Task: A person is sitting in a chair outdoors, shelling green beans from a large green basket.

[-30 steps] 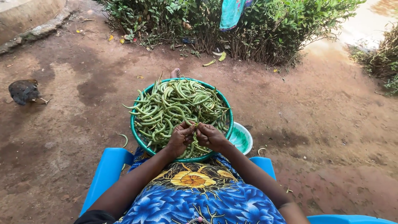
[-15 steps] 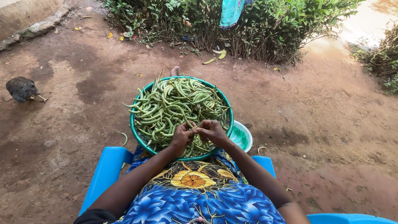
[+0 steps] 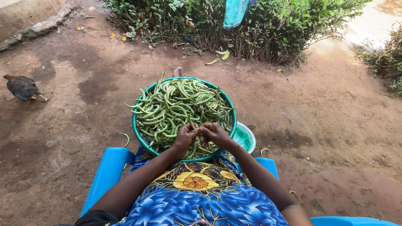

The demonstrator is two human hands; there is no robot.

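A wide green basin [image 3: 229, 109] rests on my lap, heaped with long green bean pods [image 3: 176, 104]. My left hand [image 3: 184, 138] and my right hand [image 3: 214, 134] meet over the basin's near edge, fingertips pinched together on one bean pod [image 3: 191, 124] between them. A smaller green and white bowl [image 3: 244, 138] sits just right of the basin, partly hidden behind my right wrist. My lap is covered by a blue cloth with yellow flowers [image 3: 197, 192].
I sit on a blue plastic chair [image 3: 106, 175] on bare red earth. A dark chicken [image 3: 21, 87] stands at the far left. Green bushes [image 3: 234, 25] with a hanging teal cloth [image 3: 233, 12] line the back. A stray pod [image 3: 125, 139] lies on the ground left of the basin.
My hands have stayed together on the pod, fingers shifting slightly. The chicken has stepped a little and turned.
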